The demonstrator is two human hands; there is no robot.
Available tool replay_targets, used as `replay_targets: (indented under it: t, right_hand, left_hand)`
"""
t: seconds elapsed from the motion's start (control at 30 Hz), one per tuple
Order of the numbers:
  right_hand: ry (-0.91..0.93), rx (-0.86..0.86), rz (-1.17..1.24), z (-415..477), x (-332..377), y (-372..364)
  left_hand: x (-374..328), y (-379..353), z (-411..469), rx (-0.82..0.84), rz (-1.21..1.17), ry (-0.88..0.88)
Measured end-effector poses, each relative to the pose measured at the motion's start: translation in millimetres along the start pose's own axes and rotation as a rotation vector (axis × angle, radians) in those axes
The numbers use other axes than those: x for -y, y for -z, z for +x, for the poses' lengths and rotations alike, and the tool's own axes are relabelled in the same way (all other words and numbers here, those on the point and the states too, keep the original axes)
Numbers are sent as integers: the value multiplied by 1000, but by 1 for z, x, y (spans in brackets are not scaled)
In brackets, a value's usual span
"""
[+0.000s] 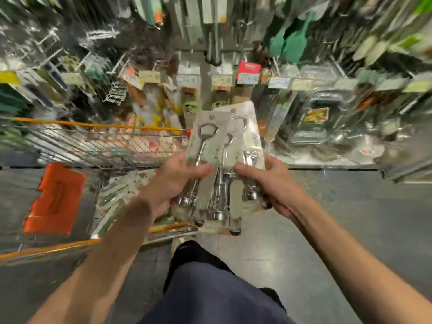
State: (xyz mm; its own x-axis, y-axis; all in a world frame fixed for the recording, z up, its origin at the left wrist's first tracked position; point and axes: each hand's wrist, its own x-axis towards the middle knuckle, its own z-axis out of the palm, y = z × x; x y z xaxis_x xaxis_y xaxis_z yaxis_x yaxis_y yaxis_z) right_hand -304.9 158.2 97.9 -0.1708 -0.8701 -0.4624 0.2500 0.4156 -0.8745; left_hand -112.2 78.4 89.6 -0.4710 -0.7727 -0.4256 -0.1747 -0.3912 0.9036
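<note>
Fingers [198,170] of left hand [173,181], right hand [268,181] grip opener packs [217,136].

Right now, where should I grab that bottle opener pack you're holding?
Probably best to pinch the bare top of the bottle opener pack, coming from its far end. The left hand grips its lower half, thumb on front, and the right hand holds the other packs beside it. Only the flat card top sticks out free, thin enough for a finger-and-thumb pinch.
</note>
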Motion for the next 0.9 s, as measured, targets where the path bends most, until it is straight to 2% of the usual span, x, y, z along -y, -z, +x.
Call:
replay_targets:
  t: [0.27, 0.4, 0.63, 0.73, 0.9]
  right_hand:
    - [268, -332, 166, -103, 40, 140]
    - [407, -482, 124, -141, 58, 205]
    - [479, -757, 119, -172, 90, 338]
    - [496, -816, 118, -180, 115, 398]
    - [532, -888, 57, -192, 171, 494]
  left_hand:
    - [-66, -188, 19, 346, 36, -172]
    - [-95, -275, 33, 528, 79, -233]
    - [-136, -429, 77, 789, 150, -261]
    - [-158, -490, 102, 828, 193, -336]
    - [-199, -588, 139, 728, 270, -561]
